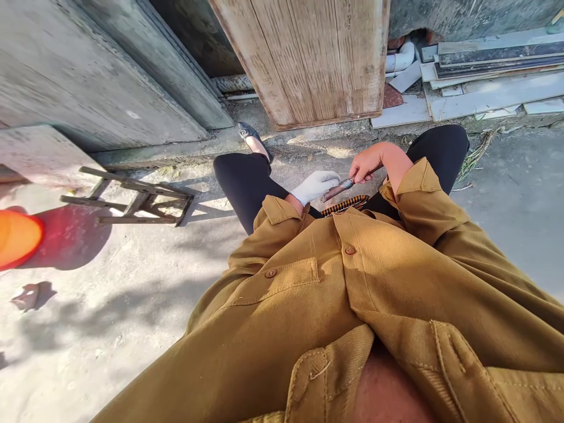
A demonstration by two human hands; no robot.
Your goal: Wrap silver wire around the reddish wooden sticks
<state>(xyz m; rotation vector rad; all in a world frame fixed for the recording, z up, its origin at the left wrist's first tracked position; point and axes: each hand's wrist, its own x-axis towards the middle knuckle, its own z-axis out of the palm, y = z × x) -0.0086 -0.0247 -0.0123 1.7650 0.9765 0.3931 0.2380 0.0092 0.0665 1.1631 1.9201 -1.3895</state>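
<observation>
A bare right hand is grasping a thin, dark brown, rod-shaped piece with a grey coil wound around it, its fingers closing around the upper right end. The piece is slanting down toward the left, between the person's knees. A white-gloved left hand is lying just beside the coil and the lower end, its fingers partly curling; I cannot tell whether they are gripping the piece or only resting near it. Below both hands, a black-and-yellow striped item is showing above the shirt's edge.

The person is wearing a mustard-brown buttoned shirt and black trousers, and a black flat shoe is resting near the wall's base. On the left, a small weathered wooden stool-like frame is casting a shadow across the grey concrete ground, and a blurred orange-red rounded object is sitting near the edge of view. Ahead, a weathered plank panel is standing beside stacked pale and dark boards, with a white plastic pipe protruding next to them.
</observation>
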